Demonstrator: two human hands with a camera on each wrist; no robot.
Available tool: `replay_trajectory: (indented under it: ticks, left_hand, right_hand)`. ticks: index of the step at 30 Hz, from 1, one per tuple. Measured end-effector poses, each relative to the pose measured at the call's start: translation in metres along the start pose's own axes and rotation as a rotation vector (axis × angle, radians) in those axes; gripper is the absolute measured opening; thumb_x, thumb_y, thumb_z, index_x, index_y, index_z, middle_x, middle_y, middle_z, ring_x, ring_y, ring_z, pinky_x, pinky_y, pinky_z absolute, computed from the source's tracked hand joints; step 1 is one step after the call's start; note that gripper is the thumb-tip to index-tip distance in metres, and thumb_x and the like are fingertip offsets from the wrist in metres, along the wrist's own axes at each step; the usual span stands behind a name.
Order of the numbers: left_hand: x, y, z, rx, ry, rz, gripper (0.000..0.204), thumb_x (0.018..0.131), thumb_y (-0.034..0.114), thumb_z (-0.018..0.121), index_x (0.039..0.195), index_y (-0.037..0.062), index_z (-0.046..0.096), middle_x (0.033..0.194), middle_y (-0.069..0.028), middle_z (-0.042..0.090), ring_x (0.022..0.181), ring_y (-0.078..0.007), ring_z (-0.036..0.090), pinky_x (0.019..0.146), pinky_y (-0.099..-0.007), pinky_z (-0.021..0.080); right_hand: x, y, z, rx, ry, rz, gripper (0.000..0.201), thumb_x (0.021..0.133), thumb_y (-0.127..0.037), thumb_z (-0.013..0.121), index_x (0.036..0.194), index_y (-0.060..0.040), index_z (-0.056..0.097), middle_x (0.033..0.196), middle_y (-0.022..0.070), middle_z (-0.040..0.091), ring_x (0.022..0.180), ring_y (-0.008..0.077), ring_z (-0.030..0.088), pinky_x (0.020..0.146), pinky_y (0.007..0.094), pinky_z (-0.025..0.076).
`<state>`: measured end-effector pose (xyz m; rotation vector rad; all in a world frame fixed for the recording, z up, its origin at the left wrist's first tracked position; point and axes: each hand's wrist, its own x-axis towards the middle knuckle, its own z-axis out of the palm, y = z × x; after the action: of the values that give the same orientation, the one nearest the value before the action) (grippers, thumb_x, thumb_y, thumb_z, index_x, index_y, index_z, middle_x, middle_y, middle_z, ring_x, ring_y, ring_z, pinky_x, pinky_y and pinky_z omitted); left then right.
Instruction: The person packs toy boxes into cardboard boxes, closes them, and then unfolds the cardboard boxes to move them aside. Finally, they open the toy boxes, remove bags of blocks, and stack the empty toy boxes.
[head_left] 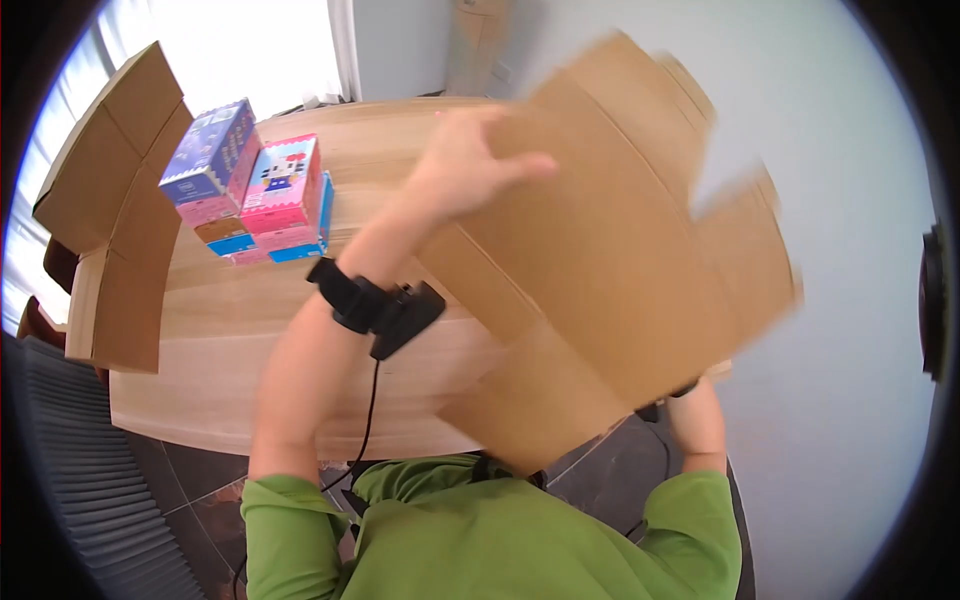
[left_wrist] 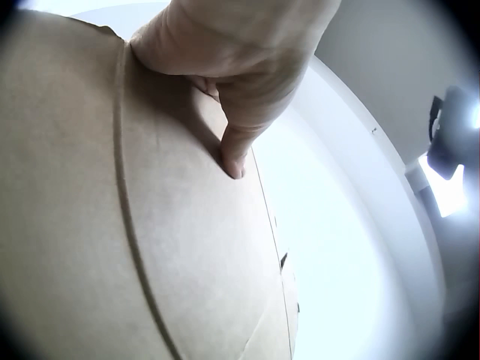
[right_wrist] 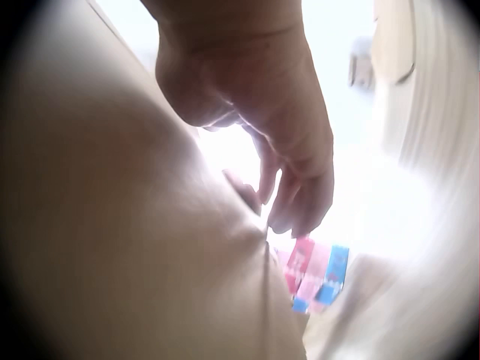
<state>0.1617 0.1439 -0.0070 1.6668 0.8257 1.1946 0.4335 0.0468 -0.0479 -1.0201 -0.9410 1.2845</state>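
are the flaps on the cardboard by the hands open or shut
Open: in the head view, the cardboard has flaps spread outward, with a clear gap between two of them.

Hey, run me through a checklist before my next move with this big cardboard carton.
1. Left hand holding the carton at its edge: ok.
2. Right hand grip firm: cannot tell; its wrist view is blurred and backlit.
3. Carton flaps folded shut: not ok, spread outward.
4. Stacked boxes apart from the carton: ok.
5. Left wrist cable not snagged on the carton: ok.
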Motion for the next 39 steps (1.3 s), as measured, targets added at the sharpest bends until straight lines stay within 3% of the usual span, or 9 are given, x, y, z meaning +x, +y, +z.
replay_trajectory:
  ticks: [4,10,13,19,26,31,33,35,39]
  left_hand:
    - [0.03,-0.029,-0.012,-0.342,0.276,-0.31,0.031,0.083,0.006,0.059,0.11,-0.0066,0.05,0.099,-0.0138,0.061,0.085,-0.0183,0.061,0.069,-0.0306,0.053]
    - [0.094,-0.089,0.056,-0.629,0.241,-0.255,0.028,0.077,-0.005,0.06,0.103,-0.0101,0.051,0.097,-0.016,0.061,0.082,-0.0196,0.061,0.071,-0.0312,0.051]
    - [0.132,-0.132,0.09,-0.36,0.223,-0.158,0.034,0.076,0.003,0.064,0.103,-0.0123,0.05,0.091,-0.0178,0.061,0.081,-0.0242,0.061,0.07,-0.0345,0.051]
    - [0.126,-0.184,0.139,0.723,0.279,-0.383,0.063,0.072,0.015,0.067,0.118,-0.0122,0.035,0.112,-0.0249,0.045,0.106,-0.0386,0.042,0.087,-0.0448,0.04]
    - [0.106,-0.203,0.156,0.642,0.187,-0.253,0.069,0.074,0.017,0.065,0.122,-0.013,0.027,0.12,-0.0299,0.031,0.108,-0.042,0.033,0.094,-0.0467,0.03]
    - [0.11,-0.199,0.152,0.802,0.075,-0.287,0.069,0.074,0.021,0.064,0.12,-0.0159,0.028,0.117,-0.0353,0.03,0.107,-0.0444,0.033,0.094,-0.0479,0.03]
    - [0.102,-0.174,0.141,0.735,0.038,-0.303,0.067,0.075,0.022,0.062,0.12,-0.0148,0.029,0.115,-0.0373,0.031,0.109,-0.0473,0.031,0.093,-0.05,0.03]
    - [0.086,-0.145,0.113,0.611,-0.046,-0.204,0.063,0.076,0.022,0.061,0.121,-0.0102,0.032,0.116,-0.0374,0.032,0.11,-0.048,0.032,0.091,-0.0508,0.032]
    - [0.011,-0.056,0.016,0.516,-0.478,-0.042,0.046,0.081,0.022,0.057,0.12,0.0012,0.043,0.116,-0.026,0.046,0.105,-0.0378,0.047,0.087,-0.0418,0.041]
  right_hand:
    - [-0.004,-0.021,-0.044,0.009,0.071,0.051,0.036,0.089,-0.024,0.053,0.115,0.0006,0.046,0.108,0.0097,0.056,0.097,0.0141,0.052,0.08,0.0295,0.044]
    - [0.045,-0.062,-0.123,-0.658,0.083,-0.081,0.042,0.085,-0.016,0.059,0.12,0.0022,0.043,0.107,0.0126,0.059,0.097,0.0156,0.057,0.08,0.0306,0.048]
    - [0.08,-0.071,-0.162,-0.631,0.128,-0.032,0.045,0.085,-0.015,0.059,0.122,0.0037,0.042,0.095,0.0133,0.064,0.083,0.0149,0.062,0.072,0.0271,0.05]
    - [0.135,-0.023,-0.224,-0.747,0.103,0.102,0.046,0.086,-0.013,0.057,0.125,0.0043,0.04,0.097,0.0136,0.063,0.084,0.0151,0.061,0.073,0.028,0.049]
    - [0.157,0.015,-0.232,-0.963,-0.014,0.129,0.037,0.086,-0.006,0.052,0.121,0.0064,0.044,0.109,0.0135,0.058,0.095,0.0179,0.057,0.08,0.0289,0.046]
    - [0.162,0.03,-0.254,-1.011,0.008,0.012,0.035,0.085,-0.009,0.054,0.114,0.0088,0.047,0.104,0.0166,0.06,0.095,0.023,0.058,0.082,0.0313,0.046]
    - [0.166,0.027,-0.264,-1.533,0.113,0.056,0.038,0.084,-0.012,0.056,0.115,0.0064,0.047,0.106,0.0207,0.057,0.099,0.0294,0.055,0.084,0.035,0.044]
    - [0.161,0.017,-0.242,-1.937,0.207,-0.374,0.043,0.082,-0.014,0.058,0.118,0.0033,0.044,0.112,0.0232,0.049,0.103,0.0333,0.05,0.087,0.0377,0.042]
    - [0.126,-0.006,-0.16,-1.608,0.071,-0.329,0.044,0.08,-0.011,0.058,0.12,-0.0007,0.043,0.119,0.0182,0.042,0.103,0.0305,0.047,0.089,0.0367,0.04]
